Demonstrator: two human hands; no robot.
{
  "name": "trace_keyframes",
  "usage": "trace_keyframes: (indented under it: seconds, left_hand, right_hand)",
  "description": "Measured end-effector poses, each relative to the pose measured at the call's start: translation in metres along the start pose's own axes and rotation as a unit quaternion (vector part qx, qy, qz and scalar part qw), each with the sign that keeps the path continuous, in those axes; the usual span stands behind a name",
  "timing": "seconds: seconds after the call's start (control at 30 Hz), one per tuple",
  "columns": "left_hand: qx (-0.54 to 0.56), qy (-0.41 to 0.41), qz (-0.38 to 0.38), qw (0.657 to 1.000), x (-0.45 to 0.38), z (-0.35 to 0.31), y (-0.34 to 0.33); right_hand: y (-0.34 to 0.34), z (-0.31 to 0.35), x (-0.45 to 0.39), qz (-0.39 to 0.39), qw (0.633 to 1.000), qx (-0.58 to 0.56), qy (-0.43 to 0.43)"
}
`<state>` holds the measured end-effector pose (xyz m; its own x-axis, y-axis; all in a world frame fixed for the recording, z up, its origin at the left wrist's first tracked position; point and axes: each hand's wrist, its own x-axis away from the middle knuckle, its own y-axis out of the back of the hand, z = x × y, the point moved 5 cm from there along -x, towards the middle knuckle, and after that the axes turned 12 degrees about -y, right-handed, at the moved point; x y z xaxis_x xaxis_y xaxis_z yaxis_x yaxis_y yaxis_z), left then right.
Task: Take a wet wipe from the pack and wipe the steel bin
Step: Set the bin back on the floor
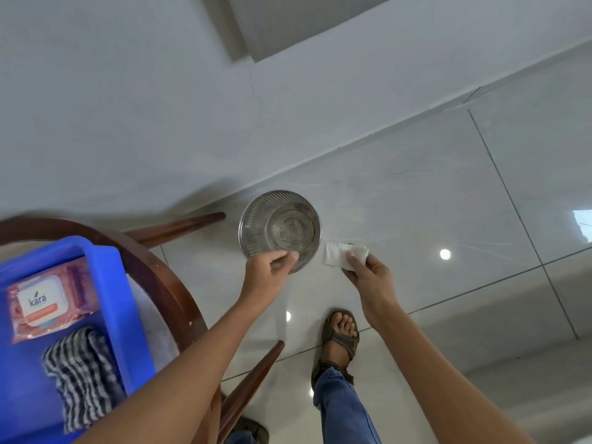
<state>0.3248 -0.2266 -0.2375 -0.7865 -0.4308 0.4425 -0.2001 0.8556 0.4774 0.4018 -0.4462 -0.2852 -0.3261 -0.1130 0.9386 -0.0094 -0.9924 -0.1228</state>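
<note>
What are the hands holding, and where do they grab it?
The left hand pinches the steel bin by its near rim. The right hand holds the wet wipe by one end.

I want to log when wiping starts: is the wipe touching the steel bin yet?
No. The right hand holds the wipe just beside the steel bin, while the left hand grips its rim.

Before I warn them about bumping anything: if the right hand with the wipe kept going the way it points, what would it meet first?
Probably the steel bin: the right hand and its wet wipe point up-left at the bin's near right rim, with nothing between. Depth is unclear, so it might pass above the rim.
</note>
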Motion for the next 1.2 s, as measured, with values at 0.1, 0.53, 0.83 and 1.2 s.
trace_keyframes:
  seconds: [0.1,0.53,0.83,1.2]
  left_hand:
    - [0.181,0.119,-0.004,0.976,0.005,-0.014,-0.007]
    - [0.169,0.032,-0.158,0.972,0.022,-0.024,0.027]
    - [-0.167,-0.196,-0.050,0.965,0.044,-0.056,0.021]
    - [-0.095,-0.144,-0.105,0.979,0.060,-0.033,0.051]
  right_hand:
    - [-0.030,0.009,0.015,0.032,0.998,0.044,0.031]
    - [-0.058,-0.005,0.039,-0.004,0.994,0.095,0.048]
    - [-0.092,-0.014,0.058,0.071,0.995,0.053,0.043]
    - [-0.103,-0.008,0.042,0.010,0.994,0.097,0.041]
